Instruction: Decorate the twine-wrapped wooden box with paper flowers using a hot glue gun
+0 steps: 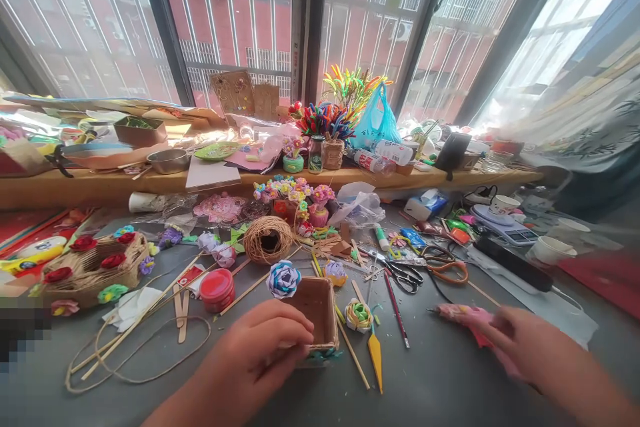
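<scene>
Blue plastic bag (376, 123) near bottle (374, 163)

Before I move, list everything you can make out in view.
Open box: 1, brown, front centre
Glue gun: 1, pink, front right
Paper flower: 1, blue and white, at box's far left
Round tub: 1, red, left of box
Twine ball: 1, tan, beyond box
Large scissors: 2, black handles, brown handles, right
Flowered basket: 1, tan, left
Digital scale: 1, white, right
Pipe cleaners: many, multicoloured, back centre
Plastic carrier bag: 1, blue, back centre
Everything else: too cluttered to count
Left hand: 1, bare, at box's near left
Right hand: 1, bare, gripping glue gun
</scene>
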Tool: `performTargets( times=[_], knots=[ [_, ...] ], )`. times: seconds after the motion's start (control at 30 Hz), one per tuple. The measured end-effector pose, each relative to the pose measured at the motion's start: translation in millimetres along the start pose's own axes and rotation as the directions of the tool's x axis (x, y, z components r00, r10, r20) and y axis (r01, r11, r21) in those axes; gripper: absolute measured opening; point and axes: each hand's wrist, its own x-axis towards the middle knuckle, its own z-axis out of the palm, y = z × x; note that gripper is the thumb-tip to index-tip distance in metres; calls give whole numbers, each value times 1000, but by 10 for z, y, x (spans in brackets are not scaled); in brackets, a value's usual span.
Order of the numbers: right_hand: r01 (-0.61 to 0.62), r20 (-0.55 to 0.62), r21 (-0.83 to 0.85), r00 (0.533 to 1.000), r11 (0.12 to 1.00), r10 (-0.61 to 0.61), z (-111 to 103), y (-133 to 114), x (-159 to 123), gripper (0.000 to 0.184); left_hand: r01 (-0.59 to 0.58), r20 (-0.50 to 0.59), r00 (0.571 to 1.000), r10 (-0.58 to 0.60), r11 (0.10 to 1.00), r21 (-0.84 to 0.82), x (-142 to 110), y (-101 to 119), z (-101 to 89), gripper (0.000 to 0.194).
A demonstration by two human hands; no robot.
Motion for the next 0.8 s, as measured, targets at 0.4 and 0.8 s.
performTargets(
  times=[0.4, 0.8],
  knots=[
    [-67, 278, 913, 824, 402, -494, 510, -2144, -858, 18, 28, -222, 974, -30, 1000, -13, 208, 187, 308, 25],
    [38, 169, 724, 958, 688, -230, 452, -1944, -390, 27, 70, -252, 966, -47, 994, 81, -302, -126, -154, 27]
  ],
)
